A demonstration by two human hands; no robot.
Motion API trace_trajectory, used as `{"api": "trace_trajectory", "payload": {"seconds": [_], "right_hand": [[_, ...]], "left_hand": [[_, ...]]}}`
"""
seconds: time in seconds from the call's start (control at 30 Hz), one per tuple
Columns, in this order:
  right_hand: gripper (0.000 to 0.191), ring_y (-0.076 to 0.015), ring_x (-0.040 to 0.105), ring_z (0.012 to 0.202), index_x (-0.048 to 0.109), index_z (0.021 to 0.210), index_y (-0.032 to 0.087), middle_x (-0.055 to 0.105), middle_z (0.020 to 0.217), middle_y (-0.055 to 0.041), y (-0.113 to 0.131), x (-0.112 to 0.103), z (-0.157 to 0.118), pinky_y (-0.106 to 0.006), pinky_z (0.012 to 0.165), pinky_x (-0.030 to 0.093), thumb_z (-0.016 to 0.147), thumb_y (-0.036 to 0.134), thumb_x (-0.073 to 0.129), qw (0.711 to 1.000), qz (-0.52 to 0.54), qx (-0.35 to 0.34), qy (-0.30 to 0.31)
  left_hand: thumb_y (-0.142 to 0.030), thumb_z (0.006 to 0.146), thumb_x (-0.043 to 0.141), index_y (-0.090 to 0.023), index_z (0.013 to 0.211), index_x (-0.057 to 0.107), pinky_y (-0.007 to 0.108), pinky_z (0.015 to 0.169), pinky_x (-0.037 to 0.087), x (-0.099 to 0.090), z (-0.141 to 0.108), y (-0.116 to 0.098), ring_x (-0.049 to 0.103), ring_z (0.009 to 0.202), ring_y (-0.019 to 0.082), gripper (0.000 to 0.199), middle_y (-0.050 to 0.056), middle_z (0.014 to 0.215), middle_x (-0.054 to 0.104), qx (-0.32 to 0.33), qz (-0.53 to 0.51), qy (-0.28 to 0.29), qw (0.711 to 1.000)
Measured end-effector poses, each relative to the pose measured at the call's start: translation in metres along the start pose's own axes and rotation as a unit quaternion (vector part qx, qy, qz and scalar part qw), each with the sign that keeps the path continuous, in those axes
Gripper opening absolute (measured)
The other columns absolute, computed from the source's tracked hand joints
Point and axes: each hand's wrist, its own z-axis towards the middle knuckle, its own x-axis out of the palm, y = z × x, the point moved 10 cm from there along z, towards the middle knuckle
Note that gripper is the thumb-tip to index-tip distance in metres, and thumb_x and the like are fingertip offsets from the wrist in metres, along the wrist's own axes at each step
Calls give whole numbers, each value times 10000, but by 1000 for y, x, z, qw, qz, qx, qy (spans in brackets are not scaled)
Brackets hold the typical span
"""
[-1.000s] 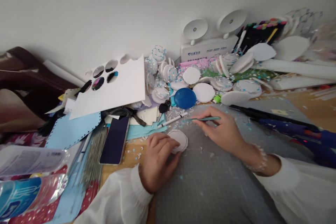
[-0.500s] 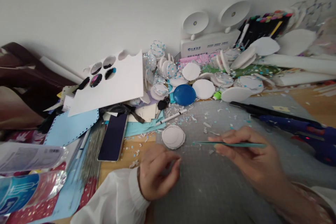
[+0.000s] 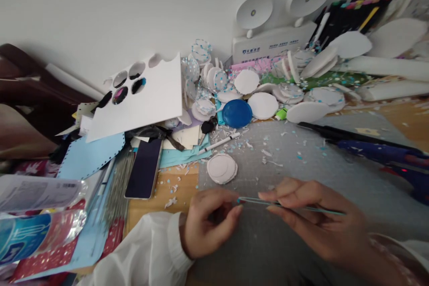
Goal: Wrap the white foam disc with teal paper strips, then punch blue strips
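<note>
My right hand (image 3: 321, 216) is closed around teal tweezers (image 3: 313, 209), pinching them between thumb and fingers. Their tips point left and meet a tiny blue bit (image 3: 239, 200) at the fingertips of my left hand (image 3: 212, 221). The left fingers are curled, with thumb and index finger nearly together; whatever lies between them is too small to make out. Just beyond the hands, a small stack of white discs (image 3: 221, 168) lies on the grey cutting mat (image 3: 268, 241).
A blue glue gun (image 3: 375, 149) lies at the right. Behind are a blue disc (image 3: 237, 113), many white discs and a white twin-lamp unit (image 3: 268, 47). A phone (image 3: 144, 169), a perforated white board (image 3: 147, 103) and a plastic bottle (image 3: 40, 232) are on the left. Scraps litter the mat.
The tweezers have moved left and down, and their tips now reach the left fingertips. My left hand has shifted slightly right, its thumb and index finger closer to the tips.
</note>
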Motion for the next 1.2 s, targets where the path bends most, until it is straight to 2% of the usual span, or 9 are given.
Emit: {"api": "trace_trajectory", "payload": {"seconds": [0.1, 0.23, 0.33, 0.57, 0.83, 0.93, 1.0, 1.1, 1.2], "right_hand": [[301, -154, 713, 788, 628, 903, 263, 738, 840, -2, -2, -1, -1, -243, 698, 609, 750, 8, 673, 1000, 2, 9, -6], [233, -153, 730, 816, 619, 861, 273, 696, 826, 13, -21, -7, -3, -212, 703, 620, 763, 80, 705, 994, 56, 85, -44], [199, -157, 737, 820, 622, 856, 278, 671, 829, 14, -32, -7, -4, -199, 705, 620, 773, 124, 717, 988, 80, 122, -45], [168, -156, 737, 810, 634, 827, 265, 663, 799, 11, -35, -4, -5, -187, 706, 612, 768, 135, 723, 986, 85, 138, -39], [141, -163, 743, 762, 631, 752, 245, 650, 747, 24, -42, -7, -4, -172, 641, 605, 738, 170, 750, 978, 91, 180, -48], [152, -159, 741, 766, 621, 775, 246, 661, 778, 22, -37, -12, -3, -184, 637, 610, 746, 152, 737, 985, 68, 147, -56], [180, -141, 734, 786, 601, 798, 247, 671, 816, 23, -25, -15, -1, -181, 654, 605, 763, 104, 704, 994, 22, 93, -59], [214, -124, 712, 805, 596, 871, 232, 709, 892, -6, 5, -4, 0, -202, 686, 592, 786, 41, 642, 997, -69, -42, -2], [178, -115, 695, 800, 624, 949, 196, 744, 911, -38, 34, 18, -14, -227, 742, 577, 869, 57, 548, 967, -141, -197, 78]], "left_hand": [[-155, 854, 576, -129, 831, 681, 187, 451, 413, -2, 0, 1, 522, 458, 91, 110, 9, 553, 615, -7, 5, -8, 1000], [-153, 860, 569, -138, 858, 697, 196, 481, 455, -3, 0, 4, 595, 503, 110, 130, 38, 641, 698, -22, 2, -14, 1000], [-152, 873, 551, -148, 883, 701, 203, 497, 475, -3, 0, 6, 635, 538, 123, 150, 50, 699, 731, -30, -9, -11, 999], [-127, 869, 561, -126, 888, 698, 198, 565, 502, 1, 1, 5, 668, 590, 135, 138, 50, 681, 721, -8, -3, 4, 1000], [-135, 879, 546, -113, 856, 724, 191, 538, 463, 7, 2, 5, 635, 557, 129, 181, 50, 626, 690, -16, -32, 24, 999], [-154, 879, 555, -98, 870, 743, 194, 528, 448, 6, 2, 10, 615, 543, 123, 196, 67, 648, 707, -40, -43, 20, 998], [-206, 895, 555, -90, 891, 755, 199, 506, 428, 7, 2, 16, 585, 521, 118, 231, 73, 637, 703, -75, -67, 25, 995], [-340, 918, 550, -88, 950, 756, 200, 469, 392, 19, -2, 26, 521, 482, 104, 327, 45, 563, 640, -144, -162, 63, 974], [-465, 907, 552, -84, 818, 730, 186, 416, 324, 37, -9, 32, 413, 406, 68, 430, -14, 458, 496, -197, -285, 110, 932]]}}
